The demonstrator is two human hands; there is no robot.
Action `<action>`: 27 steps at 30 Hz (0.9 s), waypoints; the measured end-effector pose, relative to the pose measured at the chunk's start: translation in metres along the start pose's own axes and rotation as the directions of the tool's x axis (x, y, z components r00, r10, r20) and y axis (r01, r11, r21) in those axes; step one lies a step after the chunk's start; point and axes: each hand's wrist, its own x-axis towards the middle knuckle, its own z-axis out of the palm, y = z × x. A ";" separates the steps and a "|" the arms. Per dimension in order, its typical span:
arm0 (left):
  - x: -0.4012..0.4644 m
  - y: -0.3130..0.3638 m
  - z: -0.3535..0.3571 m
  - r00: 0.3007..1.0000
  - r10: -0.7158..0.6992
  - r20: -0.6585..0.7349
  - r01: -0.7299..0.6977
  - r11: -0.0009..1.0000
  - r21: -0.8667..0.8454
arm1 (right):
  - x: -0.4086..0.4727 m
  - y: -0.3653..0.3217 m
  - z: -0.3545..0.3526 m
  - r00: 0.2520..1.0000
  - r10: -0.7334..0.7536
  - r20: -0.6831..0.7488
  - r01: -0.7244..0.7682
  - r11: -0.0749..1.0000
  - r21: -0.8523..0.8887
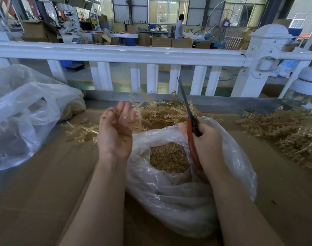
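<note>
1. The view looks down from the person's head at two bare forearms over a brown cardboard-covered table [45,192].
2. The left hand [116,132] is raised with the palm turned up and inward, its fingers loose and apart, gripping nothing.
3. A tan, branching sprig [142,102] shows as a blur just beyond the left fingertips. I cannot tell whether it touches them.
4. The right hand [205,144] is curled tight round the orange handles of a pair of scissors [188,114]. The dark blades are together and point up and slightly left.
5. Between and below the hands sits a clear plastic bag [169,201] with its mouth open. Small tan cut pieces [169,157] lie inside it, and the right hand is over its rim.
6. A heap of tan sprigs [166,112] lies just behind the bag, a second heap [284,135] is at the far right, and a few loose sprigs [82,130] lie to the left.
7. A large crumpled clear bag [27,112] fills the left edge of the table.
8. A white railing [116,52] runs along the back of the table. Beyond it is a workshop with cardboard boxes and a standing person [179,26].
</note>
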 end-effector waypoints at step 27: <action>0.006 -0.032 -0.025 0.905 -0.190 0.380 -0.420 -0.535 0.733 | -0.001 0.001 -0.002 0.999 -0.029 0.044 0.036 0.985 -0.168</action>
